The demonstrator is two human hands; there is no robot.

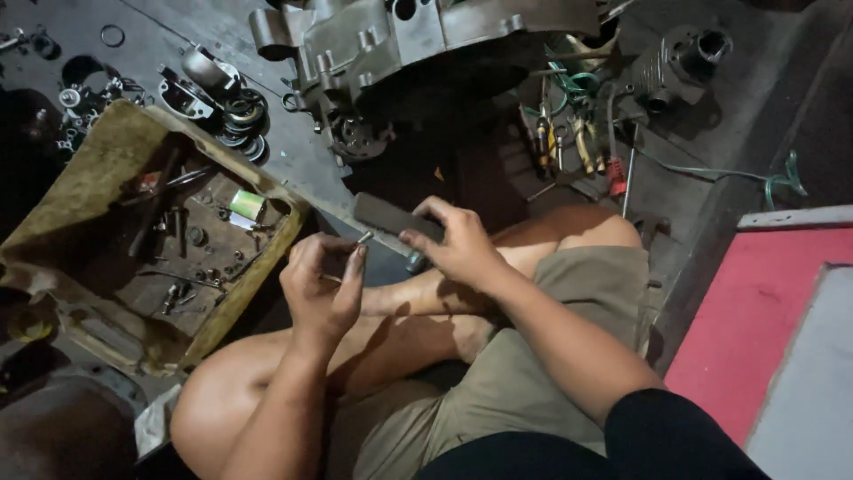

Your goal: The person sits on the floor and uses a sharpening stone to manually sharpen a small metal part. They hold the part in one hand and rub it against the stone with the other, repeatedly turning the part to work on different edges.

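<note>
I sit cross-legged on the floor, hands over my knees. My left hand (322, 284) pinches a small metal pin or bolt (364, 237) between thumb and fingertips. My right hand (455, 244) grips one end of a dark flat rectangular block (384, 216), possibly a sharpening stone, which sticks out to the left toward the pin. The pin's tip is close to the block's lower edge; whether they touch is unclear.
A grimy tan tray (107, 169) of bolts and tools lies at my left. A grey engine casing (400, 36) sits ahead, with bearings and rings (240, 116) beside it, screwdrivers (577, 142) and an engine cylinder (684, 58) to the right. A red-edged board (755, 311) borders the right.
</note>
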